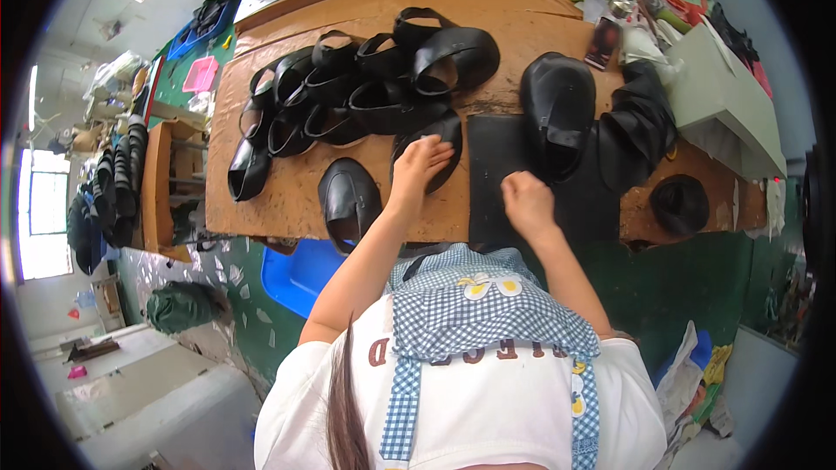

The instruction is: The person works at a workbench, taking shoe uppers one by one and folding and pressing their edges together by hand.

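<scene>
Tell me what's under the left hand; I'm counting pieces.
The left hand rests on a black strap piece lying on the brown table; anything beneath the palm is hidden.

Black leather shoe uppers (366, 91) on a brown worktable (287, 191); black mat (501, 152). Blue-and-white checked apron (475, 318) over a white shirt (488, 418). Blue bin (300, 274), green table base (662, 283), pink sheet (200, 75).

i note the strap pile (366, 91) behind my left hand (420, 165), a single upper (348, 200) to its left, the mat (522, 183) under my right hand (526, 202).
</scene>
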Available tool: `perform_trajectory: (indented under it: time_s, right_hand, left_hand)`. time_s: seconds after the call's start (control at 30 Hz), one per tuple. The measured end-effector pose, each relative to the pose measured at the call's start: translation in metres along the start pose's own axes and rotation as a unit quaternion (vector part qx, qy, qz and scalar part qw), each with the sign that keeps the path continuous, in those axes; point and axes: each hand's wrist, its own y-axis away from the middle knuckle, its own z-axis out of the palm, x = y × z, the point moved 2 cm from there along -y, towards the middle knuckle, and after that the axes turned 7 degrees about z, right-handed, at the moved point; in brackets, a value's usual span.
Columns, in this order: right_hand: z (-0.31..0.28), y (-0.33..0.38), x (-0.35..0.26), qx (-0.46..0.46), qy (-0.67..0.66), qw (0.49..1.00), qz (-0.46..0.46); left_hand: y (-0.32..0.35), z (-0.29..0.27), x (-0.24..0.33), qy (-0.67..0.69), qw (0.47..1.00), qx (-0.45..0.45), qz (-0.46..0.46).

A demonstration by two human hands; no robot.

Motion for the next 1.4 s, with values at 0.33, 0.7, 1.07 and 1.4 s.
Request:
perform_trajectory:
  time_s: [0.33, 0.7, 1.07, 1.4]
  right_hand:
    - [0.017, 0.044, 0.01, -0.148, -0.021, 0.988, -0.043]
    - [-0.074, 0.012, -0.088, -0.142, -0.204, 0.927, -0.282]
    - [-0.11, 0.004, -0.112, -0.244, 0.074, 0.906, -0.337]
    - [-0.097, 0.007, -0.067, -0.445, -0.131, 0.847, -0.26]
  left_hand:
    - [-0.037, -0.026, -0.072, -0.721, 0.685, -0.104, -0.011]
    - [0.052, 0.035, 0.056, -0.553, 0.687, -0.47, 0.019]
    - [0.069, 0.04, 0.088, -0.352, 0.836, -0.395, -0.144]
    - [0.088, 0.063, 0.097, -0.424, 0.809, -0.408, -0.005]
